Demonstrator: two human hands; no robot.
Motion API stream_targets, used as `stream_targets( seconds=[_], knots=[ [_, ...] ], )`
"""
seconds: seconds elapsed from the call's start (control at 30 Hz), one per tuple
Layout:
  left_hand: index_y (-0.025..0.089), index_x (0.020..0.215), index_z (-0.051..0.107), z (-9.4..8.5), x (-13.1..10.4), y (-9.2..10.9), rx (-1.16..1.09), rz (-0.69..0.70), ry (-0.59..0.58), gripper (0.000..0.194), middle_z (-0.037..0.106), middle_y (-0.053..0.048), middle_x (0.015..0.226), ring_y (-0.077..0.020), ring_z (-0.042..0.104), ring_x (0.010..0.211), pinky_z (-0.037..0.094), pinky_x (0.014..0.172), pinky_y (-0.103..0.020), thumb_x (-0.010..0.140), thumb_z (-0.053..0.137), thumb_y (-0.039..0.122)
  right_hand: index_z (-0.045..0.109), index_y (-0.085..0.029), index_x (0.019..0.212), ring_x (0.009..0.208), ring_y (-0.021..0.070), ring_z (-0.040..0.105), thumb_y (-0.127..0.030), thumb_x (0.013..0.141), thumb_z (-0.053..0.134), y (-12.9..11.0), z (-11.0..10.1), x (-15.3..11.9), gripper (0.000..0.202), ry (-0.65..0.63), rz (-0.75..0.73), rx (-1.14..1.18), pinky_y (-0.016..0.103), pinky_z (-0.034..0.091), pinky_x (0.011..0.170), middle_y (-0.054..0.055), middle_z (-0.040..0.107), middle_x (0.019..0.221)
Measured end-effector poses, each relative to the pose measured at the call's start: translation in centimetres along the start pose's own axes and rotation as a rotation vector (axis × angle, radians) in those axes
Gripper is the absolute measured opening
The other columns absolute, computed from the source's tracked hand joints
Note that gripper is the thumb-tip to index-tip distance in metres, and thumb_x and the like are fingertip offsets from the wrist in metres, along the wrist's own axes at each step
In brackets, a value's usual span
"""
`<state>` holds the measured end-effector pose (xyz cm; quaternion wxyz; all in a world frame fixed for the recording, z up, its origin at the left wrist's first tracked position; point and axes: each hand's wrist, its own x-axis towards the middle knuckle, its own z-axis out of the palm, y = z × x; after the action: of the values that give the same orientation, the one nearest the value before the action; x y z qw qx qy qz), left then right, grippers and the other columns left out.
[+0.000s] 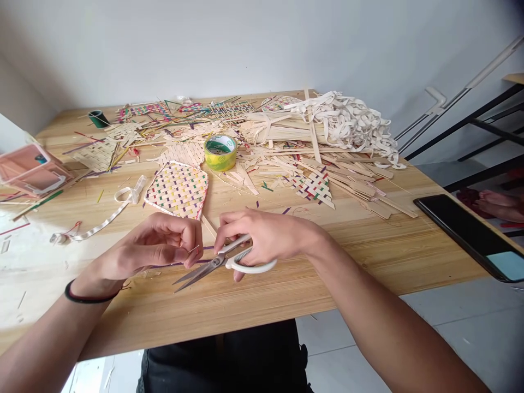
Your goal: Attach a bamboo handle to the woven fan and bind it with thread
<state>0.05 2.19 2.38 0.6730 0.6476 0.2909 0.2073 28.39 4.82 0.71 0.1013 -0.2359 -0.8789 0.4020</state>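
My left hand (158,245) is closed in a pinch on a thin needle (194,249), with a trace of red at the fingertips. White-handled scissors (245,261) are in my right hand (266,234), their blades slightly apart and pointing left, just below my left fingertips. Behind my left hand lies a square woven mat (178,190) of pale, yellow and purple strips, edged with white tape and red stitching. A white fabric tape (104,225) trails from a small roll to the left of the mat.
A yellow tape roll (221,153) stands behind the mat. Bamboo strips (352,180), a woven triangle (313,185) and a heap of white tape (352,120) cover the back right. A pink basket (35,169), green spool (98,118) and phone (466,229) sit near the edges.
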Motion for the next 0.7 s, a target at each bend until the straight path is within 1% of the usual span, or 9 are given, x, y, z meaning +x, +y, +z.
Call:
stream_targets(
  seconds=[0.1, 0.2, 0.3, 0.37, 0.43, 0.5, 0.57, 0.63, 0.7],
  knots=[
    [0.019, 0.082, 0.070, 0.0, -0.1, 0.0, -0.008, 0.000, -0.003, 0.032, 0.067, -0.004, 0.082, -0.0223, 0.057, 0.078, 0.039, 0.073, -0.037, 0.098, 0.079, 0.045, 0.084, -0.021, 0.110, 0.085, 0.0142, 0.064, -0.017, 0.076, 0.101, 0.1, 0.0, -0.1, 0.039, 0.016, -0.003, 0.008, 0.024, 0.048, 0.076, -0.001, 0.066, 0.095],
    [0.019, 0.083, 0.070, 0.0, -0.2, 0.1, -0.006, -0.010, 0.013, 0.033, 0.066, -0.004, 0.083, -0.0227, 0.056, 0.080, 0.040, 0.075, -0.037, 0.098, 0.079, 0.047, 0.084, -0.023, 0.114, 0.087, 0.0146, 0.066, -0.027, 0.077, 0.103, 0.0, 0.0, -0.3, 0.042, 0.007, 0.008, 0.022, 0.025, 0.050, 0.080, 0.000, 0.067, 0.099],
    [0.020, 0.082, 0.070, 0.0, -0.3, 0.2, 0.017, -0.010, 0.031, 0.034, 0.066, -0.004, 0.082, -0.0232, 0.057, 0.080, 0.039, 0.075, -0.038, 0.097, 0.079, 0.048, 0.085, -0.023, 0.116, 0.092, 0.0156, 0.069, -0.034, 0.074, 0.106, -0.2, -0.1, -0.5, 0.049, -0.025, 0.029, 0.017, 0.026, 0.052, 0.085, 0.001, 0.069, 0.105],
    [0.020, 0.081, 0.070, 0.1, -0.2, 0.4, 0.007, -0.004, 0.040, 0.031, 0.065, -0.004, 0.081, -0.0226, 0.056, 0.079, 0.039, 0.074, -0.038, 0.097, 0.079, 0.046, 0.085, -0.024, 0.116, 0.092, 0.0161, 0.069, -0.036, 0.074, 0.106, -0.3, -0.2, -0.5, 0.049, -0.037, 0.062, -0.004, 0.026, 0.051, 0.085, 0.002, 0.069, 0.106],
    [0.020, 0.080, 0.071, 0.1, 0.1, 0.6, -0.029, 0.035, 0.052, 0.026, 0.065, -0.004, 0.079, -0.0221, 0.057, 0.077, 0.041, 0.074, -0.038, 0.096, 0.079, 0.039, 0.085, -0.025, 0.115, 0.092, 0.0168, 0.069, -0.037, 0.074, 0.106, -0.3, -0.3, -0.6, 0.048, -0.045, 0.099, -0.034, 0.027, 0.051, 0.084, 0.002, 0.069, 0.106],
    [0.020, 0.078, 0.072, 0.2, 0.2, 0.8, -0.053, 0.088, 0.067, 0.022, 0.066, -0.004, 0.078, -0.0216, 0.058, 0.076, 0.042, 0.073, -0.037, 0.095, 0.078, 0.033, 0.085, -0.025, 0.115, 0.093, 0.0177, 0.070, -0.034, 0.074, 0.105, -0.3, -0.4, -0.6, 0.047, -0.043, 0.127, -0.059, 0.028, 0.051, 0.085, 0.002, 0.070, 0.108],
    [0.020, 0.078, 0.073, 0.1, 0.3, 0.9, -0.049, 0.107, 0.076, 0.020, 0.067, -0.004, 0.077, -0.0211, 0.058, 0.075, 0.041, 0.071, -0.036, 0.095, 0.078, 0.030, 0.084, -0.024, 0.117, 0.094, 0.0181, 0.071, -0.027, 0.074, 0.104, -0.3, -0.6, -0.7, 0.047, -0.034, 0.146, -0.072, 0.029, 0.051, 0.086, 0.003, 0.071, 0.111],
    [0.019, 0.079, 0.073, 0.1, 0.2, 0.9, -0.023, 0.077, 0.066, 0.020, 0.067, -0.004, 0.079, -0.0209, 0.057, 0.075, 0.040, 0.070, -0.036, 0.096, 0.076, 0.031, 0.084, -0.023, 0.118, 0.094, 0.0181, 0.072, -0.022, 0.075, 0.102, -0.4, -0.9, -0.8, 0.047, -0.023, 0.161, -0.077, 0.029, 0.051, 0.088, 0.004, 0.071, 0.113],
    [0.019, 0.082, 0.073, 0.0, 0.0, 0.8, 0.016, 0.031, 0.046, 0.022, 0.068, -0.005, 0.081, -0.0211, 0.058, 0.076, 0.039, 0.071, -0.037, 0.098, 0.075, 0.034, 0.083, -0.023, 0.118, 0.094, 0.0187, 0.071, -0.026, 0.076, 0.103, -0.6, -1.1, -0.9, 0.047, -0.006, 0.180, -0.086, 0.030, 0.051, 0.087, 0.004, 0.071, 0.113]
  ],
)
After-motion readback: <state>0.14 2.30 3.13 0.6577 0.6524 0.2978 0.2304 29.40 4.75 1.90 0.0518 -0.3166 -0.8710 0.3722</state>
